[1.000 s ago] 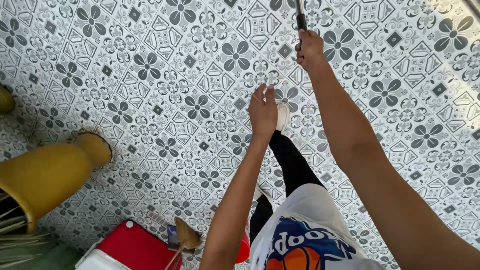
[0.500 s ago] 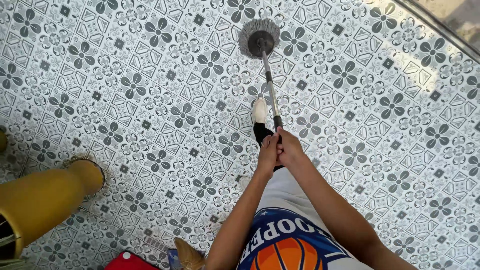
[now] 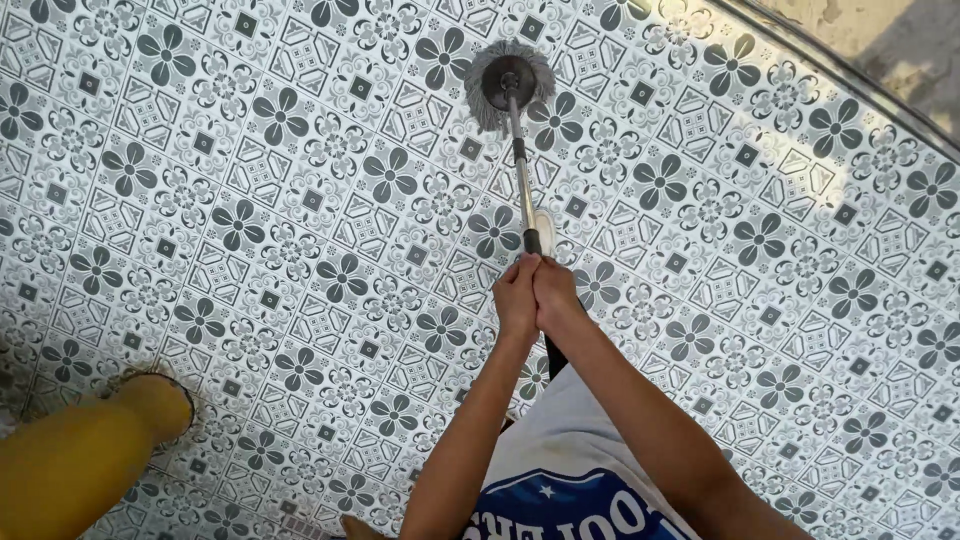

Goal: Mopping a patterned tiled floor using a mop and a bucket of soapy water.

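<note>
Past the fingers: mop, round grey head flat on the tiled floor.
Pole: runs from the head back into the fingers.
Fingers: left hand and right hand, both wrapped tight round the pole's end, touching.
Doing it well: I think keep the head flat, push gently.
Far left: yellow vase.

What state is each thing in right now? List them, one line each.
Mop: round grey head down flat on the tiled floor, handle slanting up to the hands.
Left hand: shut on the mop handle.
Right hand: shut on the mop handle, pressed against the left hand.
Tiled floor: patterned grey and white; wet or dry cannot be told.
Yellow vase: lying on its side at the lower left.
</note>
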